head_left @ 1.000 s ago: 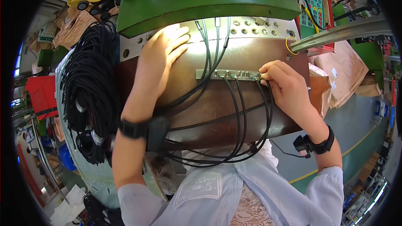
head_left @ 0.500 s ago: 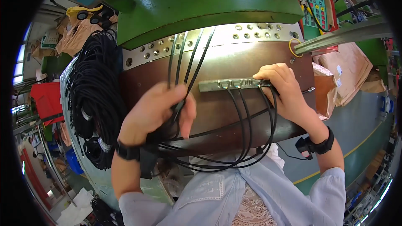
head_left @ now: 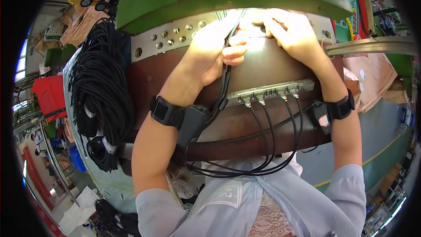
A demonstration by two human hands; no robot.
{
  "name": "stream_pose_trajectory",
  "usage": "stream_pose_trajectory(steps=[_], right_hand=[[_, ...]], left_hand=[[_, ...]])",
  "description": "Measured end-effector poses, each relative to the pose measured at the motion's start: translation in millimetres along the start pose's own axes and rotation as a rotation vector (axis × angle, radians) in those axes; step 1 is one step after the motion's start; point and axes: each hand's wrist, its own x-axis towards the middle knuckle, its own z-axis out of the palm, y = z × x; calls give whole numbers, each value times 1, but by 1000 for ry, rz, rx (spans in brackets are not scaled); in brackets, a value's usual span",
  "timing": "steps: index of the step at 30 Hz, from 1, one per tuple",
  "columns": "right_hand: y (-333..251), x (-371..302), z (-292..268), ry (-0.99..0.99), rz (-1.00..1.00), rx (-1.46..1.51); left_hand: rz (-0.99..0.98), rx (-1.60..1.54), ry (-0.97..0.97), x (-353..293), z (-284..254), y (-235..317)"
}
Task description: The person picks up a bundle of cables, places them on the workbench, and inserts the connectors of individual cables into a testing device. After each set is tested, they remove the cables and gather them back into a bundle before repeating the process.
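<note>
A dark brown worktop (head_left: 147,73), glossy in places, spreads beneath the green machine housing, its near edge facing the person. Along its far side runs a pale metal plate (head_left: 147,45) with rows of round metal fittings. Nearer the front lies a slotted metal bar (head_left: 268,92), slightly askew; four black cables (head_left: 268,137) meet its near side (each with a small bright tip there) and drop over the front edge. One more dark cable (head_left: 245,138) stretches across the brown surface. To the left, a pale greenish worktop (head_left: 120,191) bears a thick heap of black cable bundles (head_left: 98,83).
</note>
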Motion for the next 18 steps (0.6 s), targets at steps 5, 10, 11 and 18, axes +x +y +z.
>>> stream_pose_trajectory(steps=[5,10,11,18], right_hand=[[7,-2,7,27,51,73],[-8,2,0,97,87,108],[-13,4,-1,205,55,96],[11,32,-39,358,10,-46]], left_hand=[[17,39,34,3,8,-4],[31,61,50,0,7,-3],[31,77,72,-2,8,-2],[42,65,56,3,11,-5]])
